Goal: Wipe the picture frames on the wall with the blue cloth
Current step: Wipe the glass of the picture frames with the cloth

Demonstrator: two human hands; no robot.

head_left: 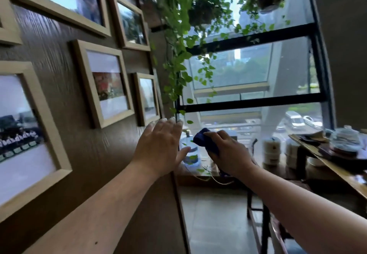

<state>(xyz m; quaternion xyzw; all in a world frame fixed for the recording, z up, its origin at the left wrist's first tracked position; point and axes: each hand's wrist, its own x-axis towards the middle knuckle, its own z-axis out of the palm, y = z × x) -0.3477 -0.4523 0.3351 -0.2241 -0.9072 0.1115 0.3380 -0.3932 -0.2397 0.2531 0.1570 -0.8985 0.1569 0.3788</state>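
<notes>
Several light wooden picture frames hang on the dark brown wall on the left: a small one (146,98) nearest the wall's end, a larger one (105,84) left of it, a big one (25,134) at the near left. My left hand (160,146) is raised flat with fingers spread, just below the small frame's lower corner, holding nothing. My right hand (226,150) is to its right, away from the wall, closed around the bunched dark blue cloth (204,139).
Trailing green vines (178,55) hang by the wall's end in front of a black-framed window (248,102). A water jug (191,154) sits below my hands. A table (337,172) with jars and tea ware stands at right. Tiled floor lies below.
</notes>
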